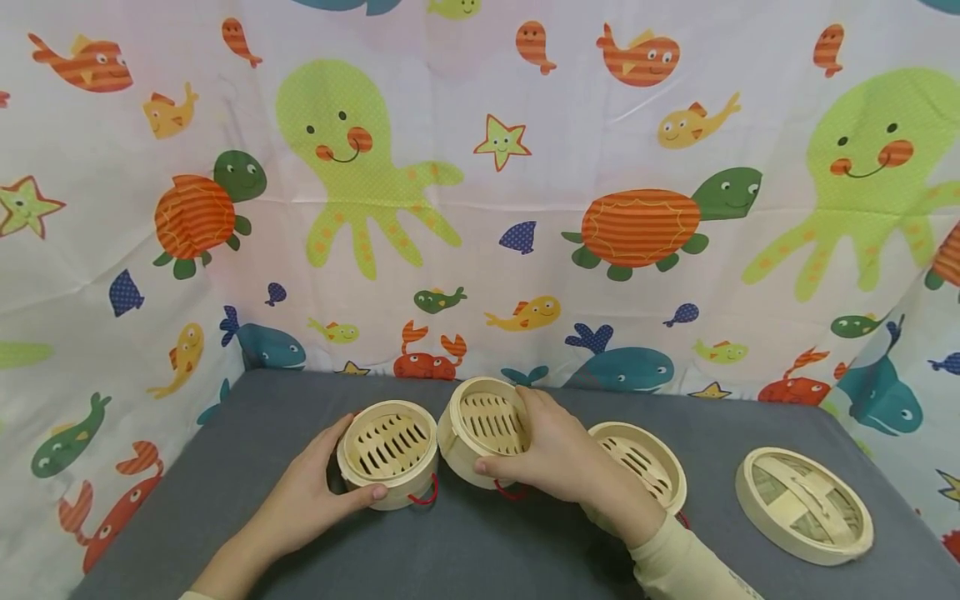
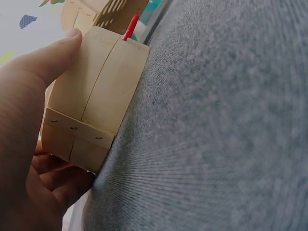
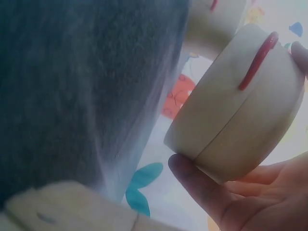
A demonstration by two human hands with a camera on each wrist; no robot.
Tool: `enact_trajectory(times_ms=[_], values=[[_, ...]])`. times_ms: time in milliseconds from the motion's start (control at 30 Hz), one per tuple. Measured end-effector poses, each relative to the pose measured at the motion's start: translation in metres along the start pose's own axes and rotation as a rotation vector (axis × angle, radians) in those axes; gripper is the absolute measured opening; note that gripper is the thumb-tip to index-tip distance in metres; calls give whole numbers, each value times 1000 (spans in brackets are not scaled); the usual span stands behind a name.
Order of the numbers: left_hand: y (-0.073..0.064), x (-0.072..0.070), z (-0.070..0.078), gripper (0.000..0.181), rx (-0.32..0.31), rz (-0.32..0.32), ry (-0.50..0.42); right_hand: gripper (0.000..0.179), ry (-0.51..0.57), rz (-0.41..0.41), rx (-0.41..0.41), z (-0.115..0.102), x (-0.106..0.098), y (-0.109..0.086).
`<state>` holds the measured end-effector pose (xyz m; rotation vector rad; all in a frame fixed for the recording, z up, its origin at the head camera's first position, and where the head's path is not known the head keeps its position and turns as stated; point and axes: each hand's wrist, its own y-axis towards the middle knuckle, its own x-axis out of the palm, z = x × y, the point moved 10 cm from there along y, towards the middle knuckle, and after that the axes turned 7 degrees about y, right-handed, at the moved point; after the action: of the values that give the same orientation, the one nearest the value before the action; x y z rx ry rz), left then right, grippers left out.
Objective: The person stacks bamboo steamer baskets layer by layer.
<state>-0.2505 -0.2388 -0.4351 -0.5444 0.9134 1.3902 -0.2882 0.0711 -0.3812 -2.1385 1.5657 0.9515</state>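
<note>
My left hand (image 1: pixel 318 483) grips a round bamboo steamer basket (image 1: pixel 388 446) on the grey table, thumb at its near side and fingers round its far left side. A red cord loop hangs from its front. Just right of it, my right hand (image 1: pixel 551 446) holds a second bamboo steamer basket (image 1: pixel 491 421) by its right side. This one is tilted, and in the right wrist view its underside edge stands off the cloth. Slatted floors show inside both baskets. In the left wrist view, a stapled seam runs down the wall of the left basket (image 2: pixel 94 91).
Behind my right forearm lies a third steamer basket (image 1: pixel 671 467), partly covered by the arm. A woven bamboo lid (image 1: pixel 806 504) with a handle strip lies at the right on the grey table (image 1: pixel 450 550). A sea-animal curtain (image 1: pixel 480 225) rises along the table's back and sides.
</note>
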Motion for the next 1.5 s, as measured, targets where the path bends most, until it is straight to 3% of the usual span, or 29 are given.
enact_trajectory(times_ms=[233, 567, 1267, 1500], values=[[2, -2, 0, 124, -7, -5, -9, 116, 14, -23, -26, -6, 14, -1], [2, 3, 0, 126, 11, -6, -27, 125, -33, 7, -39, -11, 23, 2], [-1, -5, 0, 111, 54, 34, -58, 121, 91, 12, -48, -44, 54, 33], [0, 0, -4, 112, 41, 17, -75, 118, 80, 8, -53, -55, 60, 41]])
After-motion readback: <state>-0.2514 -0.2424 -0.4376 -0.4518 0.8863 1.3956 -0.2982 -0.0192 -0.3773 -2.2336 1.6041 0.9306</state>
